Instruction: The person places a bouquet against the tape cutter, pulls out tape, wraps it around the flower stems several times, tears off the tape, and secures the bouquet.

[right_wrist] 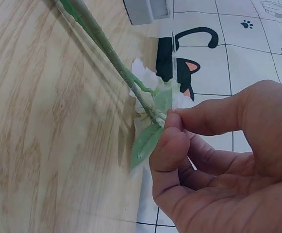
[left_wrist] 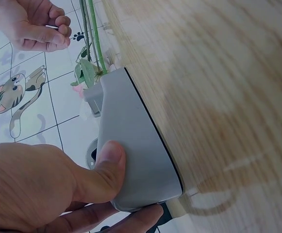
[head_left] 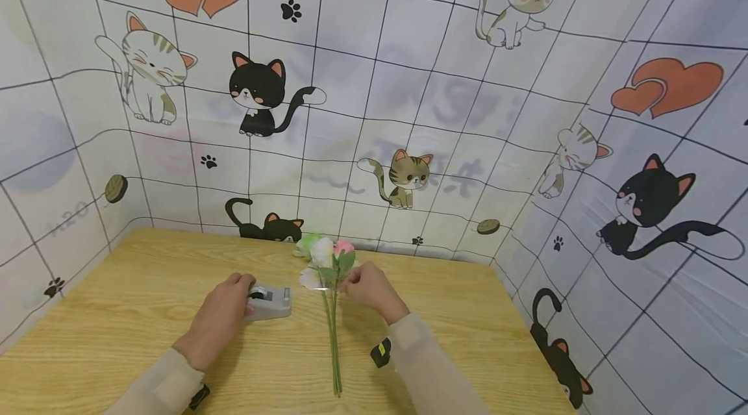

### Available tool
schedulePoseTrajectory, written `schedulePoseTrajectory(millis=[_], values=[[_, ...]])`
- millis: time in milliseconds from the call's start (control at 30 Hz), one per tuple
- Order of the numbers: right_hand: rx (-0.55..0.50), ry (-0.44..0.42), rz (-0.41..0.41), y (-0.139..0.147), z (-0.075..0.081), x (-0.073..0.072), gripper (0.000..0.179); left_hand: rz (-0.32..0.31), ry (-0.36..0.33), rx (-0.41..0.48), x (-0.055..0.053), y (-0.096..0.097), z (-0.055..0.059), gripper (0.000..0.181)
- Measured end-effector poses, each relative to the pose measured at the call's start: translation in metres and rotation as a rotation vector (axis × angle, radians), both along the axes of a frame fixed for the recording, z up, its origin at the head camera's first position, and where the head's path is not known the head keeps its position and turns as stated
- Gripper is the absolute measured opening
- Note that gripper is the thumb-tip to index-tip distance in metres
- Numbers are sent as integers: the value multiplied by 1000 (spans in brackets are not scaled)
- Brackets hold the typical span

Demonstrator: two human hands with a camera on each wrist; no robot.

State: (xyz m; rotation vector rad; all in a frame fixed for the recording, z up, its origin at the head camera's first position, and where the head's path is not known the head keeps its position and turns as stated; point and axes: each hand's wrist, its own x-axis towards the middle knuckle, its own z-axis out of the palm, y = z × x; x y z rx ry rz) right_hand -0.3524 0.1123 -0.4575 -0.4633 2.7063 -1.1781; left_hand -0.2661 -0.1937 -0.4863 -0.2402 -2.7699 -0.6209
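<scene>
My left hand grips a grey tape dispenser that stands on the table, its thumb flat against the side in the left wrist view. Thumb and forefinger of my right hand pinch the end of a clear tape strip, which stretches toward the dispenser across the flowers. Beneath it lies a small bunch of artificial flowers, with a pink bloom, a white bloom and a pale green bloom. Their green stems point toward me. A leaf hangs beside the right fingertips.
The wooden table carries all of this. Behind it and at both sides hangs a white sheet with grid lines and printed cats. A dark wrist device sits below my right sleeve.
</scene>
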Motion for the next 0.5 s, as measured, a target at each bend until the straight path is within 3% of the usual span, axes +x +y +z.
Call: schedulePoseTrajectory(millis=[200, 400, 500], values=[[0, 23, 19, 3, -9, -5, 53, -3, -1, 0, 1, 1, 1, 49], [-11, 77, 31, 3, -27, -12, 35, 5, 2, -2, 2, 0, 1, 50], [14, 77, 6, -2, -30, -10, 41, 2, 8, 2, 2, -1, 0, 49]])
